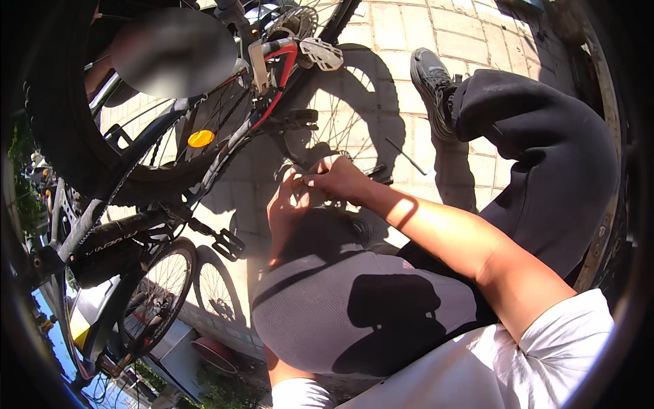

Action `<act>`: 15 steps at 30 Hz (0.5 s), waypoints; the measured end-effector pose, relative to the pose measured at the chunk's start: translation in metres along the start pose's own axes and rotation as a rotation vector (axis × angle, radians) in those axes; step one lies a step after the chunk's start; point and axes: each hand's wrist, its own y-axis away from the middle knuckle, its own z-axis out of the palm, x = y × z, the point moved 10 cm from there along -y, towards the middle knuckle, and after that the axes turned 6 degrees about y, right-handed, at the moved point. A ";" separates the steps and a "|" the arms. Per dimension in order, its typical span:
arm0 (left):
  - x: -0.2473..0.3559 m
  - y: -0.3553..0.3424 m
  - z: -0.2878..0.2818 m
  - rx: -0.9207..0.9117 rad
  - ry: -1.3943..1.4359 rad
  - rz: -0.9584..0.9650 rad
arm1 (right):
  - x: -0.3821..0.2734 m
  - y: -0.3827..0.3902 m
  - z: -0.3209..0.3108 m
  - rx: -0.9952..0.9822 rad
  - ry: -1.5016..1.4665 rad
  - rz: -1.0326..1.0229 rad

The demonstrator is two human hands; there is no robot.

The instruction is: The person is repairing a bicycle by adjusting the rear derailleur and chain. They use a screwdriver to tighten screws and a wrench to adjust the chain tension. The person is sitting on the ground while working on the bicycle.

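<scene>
My left hand (285,201) and my right hand (338,178) meet just beyond my raised knee, above the paving. Both have their fingers pinched together at the tips, and whatever small thing lies between them is too small to make out. The left forearm is mostly hidden behind my leg. Beyond the hands and to their left stands a bicycle with a black frame (146,133), a fork with red trim (281,85) and an orange reflector (201,139) among the spokes. A pale metal pedal (321,54) juts out from it. A thin dark rod (407,157) lies on the paving right of my hands.
More bicycles crowd the left side, with a black pedal (228,244) and a spoked wheel (160,293) low down. My dark trousered leg (545,129) and grey shoe (433,85) stretch out at the right. Shadows of wheels fall across the light paving bricks (402,34).
</scene>
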 end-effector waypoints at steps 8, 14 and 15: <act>0.006 -0.032 0.051 -0.255 -0.264 0.079 | 0.068 -0.040 -0.027 0.081 -0.390 0.109; -0.036 -0.039 0.051 -0.279 -0.266 -0.013 | 0.112 -0.046 -0.199 0.873 0.404 0.144; -0.043 -0.039 0.050 -0.295 -0.206 -0.059 | 0.115 -0.044 -0.221 0.918 0.371 0.158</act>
